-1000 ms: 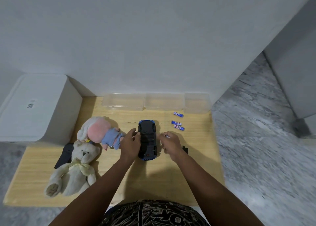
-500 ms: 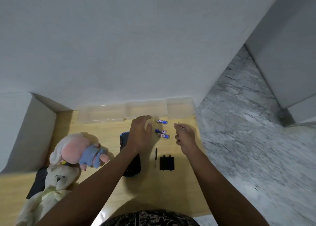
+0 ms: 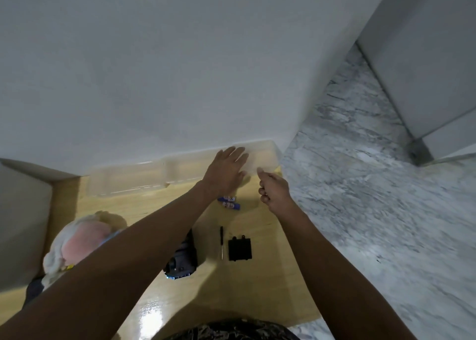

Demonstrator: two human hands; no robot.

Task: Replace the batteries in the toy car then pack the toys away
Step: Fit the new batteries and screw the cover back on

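Left hand (image 3: 226, 171): reached forward, fingers (image 3: 235, 154) straight and spread, lying over the front of the right-most clear plastic container (image 3: 262, 157); whether they press it cannot be told.

Right hand (image 3: 274, 189): just right of the left hand, fingers curled in, thumb tip forward; what it pinches, if anything, is too small to make out.

Batteries (image 3: 229, 202): two blue-labelled cells showing, on the desk (image 3: 257, 288) just below the left hand, partly overlapped by its wrist.

Toy car (image 3: 183, 260): dark, blue-edged, nearer the body than both hands, mostly hidden under the left forearm.

Screwdriver (image 3: 221, 242): thin, black-handled, between the toy car and the battery cover (image 3: 239, 248), which is a black rectangle lying flat.

Clear plastic containers, further two (image 3: 128, 180): left of the left hand, against the wall; outlines faint.

Plush doll (image 3: 79, 239): pink-faced, pale-haired, far left, partly covered by the left forearm. Below it a dark item is cut off and blurred.
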